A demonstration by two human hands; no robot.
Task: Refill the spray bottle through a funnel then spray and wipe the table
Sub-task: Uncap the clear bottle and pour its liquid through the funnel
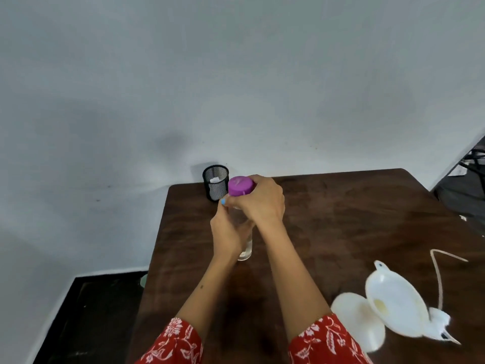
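Bottle [244,248], clear, stands upright on the brown bench [341,219]. The left hand [225,232] wraps its body; the right hand [262,203] closes around the purple cap [240,186]. A white funnel [396,306] lies near the right edge, a black mesh cup [215,182] behind.

No text, label, brand, number or sign can be read anywhere in the frame. The round purple plastic cap [240,186] at centre carries a faint pale mark on its top, too blurred to make out as lettering. A small white slip [214,180] shows inside the black wire-mesh cylindrical cup [215,186] just left of the cap, but nothing on it is legible. The red fabric sleeves [325,340] with a white floral print along the bottom edge bear pattern only, no writing.
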